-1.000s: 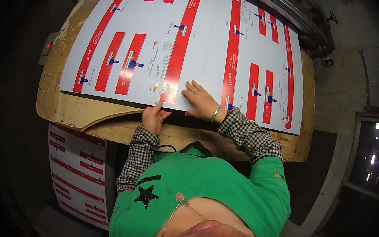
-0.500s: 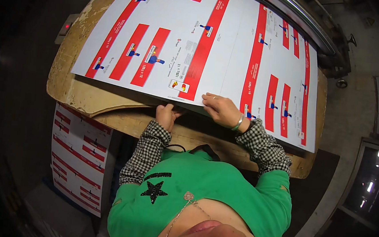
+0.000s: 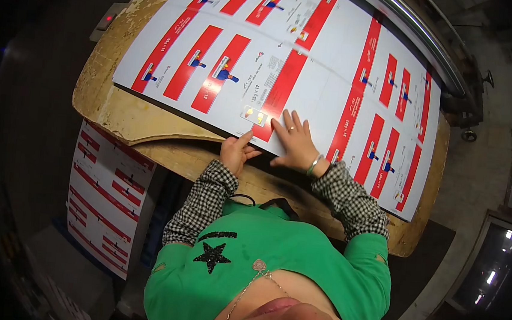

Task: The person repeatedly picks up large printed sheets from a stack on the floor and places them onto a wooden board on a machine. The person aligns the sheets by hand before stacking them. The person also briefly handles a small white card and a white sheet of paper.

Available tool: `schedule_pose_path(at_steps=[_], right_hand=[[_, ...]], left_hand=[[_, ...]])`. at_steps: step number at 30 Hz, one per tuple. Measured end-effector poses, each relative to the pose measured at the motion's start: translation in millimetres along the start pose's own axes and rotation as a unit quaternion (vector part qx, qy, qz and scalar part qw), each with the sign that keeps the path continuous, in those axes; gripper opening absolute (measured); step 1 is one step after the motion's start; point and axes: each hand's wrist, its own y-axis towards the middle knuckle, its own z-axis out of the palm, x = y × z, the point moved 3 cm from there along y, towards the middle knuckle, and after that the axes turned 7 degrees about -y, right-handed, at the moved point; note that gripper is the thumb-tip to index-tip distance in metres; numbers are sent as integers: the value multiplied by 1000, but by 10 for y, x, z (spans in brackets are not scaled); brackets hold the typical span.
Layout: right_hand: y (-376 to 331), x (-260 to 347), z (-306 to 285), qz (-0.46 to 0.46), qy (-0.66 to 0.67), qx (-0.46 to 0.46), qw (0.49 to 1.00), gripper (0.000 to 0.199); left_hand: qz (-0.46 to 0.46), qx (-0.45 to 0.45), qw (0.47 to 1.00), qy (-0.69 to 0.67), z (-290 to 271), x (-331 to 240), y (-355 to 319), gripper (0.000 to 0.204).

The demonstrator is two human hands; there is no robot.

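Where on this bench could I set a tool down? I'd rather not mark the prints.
Bare wood shows left of the printed sheet, along the wooden bench edge. Crowded at the near edge, where the left hand and right hand work.

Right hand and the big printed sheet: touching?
Touching. The head view shows the right hand lying flat, fingers spread, on the printed sheet near its front edge.

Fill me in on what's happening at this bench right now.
A person in a green top with checked sleeves is working on a big printed sheet, white with red bars, spread over a worn wooden table. The right hand lies flat on the sheet near its front edge. The left hand is at that edge, thumb up against it. A stack of similar sheets sits lower down to the person's left.
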Motion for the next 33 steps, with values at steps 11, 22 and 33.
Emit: schedule_pose_path(at_steps=[11, 22, 33], right_hand=[[-61, -263, -811, -7, 253, 15, 967, 34], [-182, -167, -221, -2, 226, -10, 974, 30], [250, -282, 8, 80, 39, -2, 996, 71]], left_hand=[[38, 45, 998, -38, -139, 83, 20, 32], [27, -16, 999, -16, -125, 70, 20, 27], [37, -32, 999, 8, -71, 49, 35, 29]])
